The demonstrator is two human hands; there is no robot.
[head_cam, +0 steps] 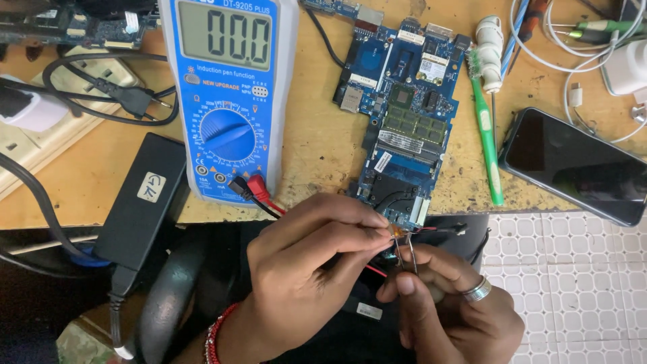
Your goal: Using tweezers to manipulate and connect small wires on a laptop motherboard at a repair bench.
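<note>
The big blue meter [229, 94] at the upper left shows zeros, the blue board [403, 114] lies in the middle, and low down the left hand [306, 269] pinches thin wires [431, 230] while the right hand [448, 303] grips small tweezers [404, 255], nothing measured yet.

phone [579, 165] corner cropped, pinched part [399, 234] too small
</note>
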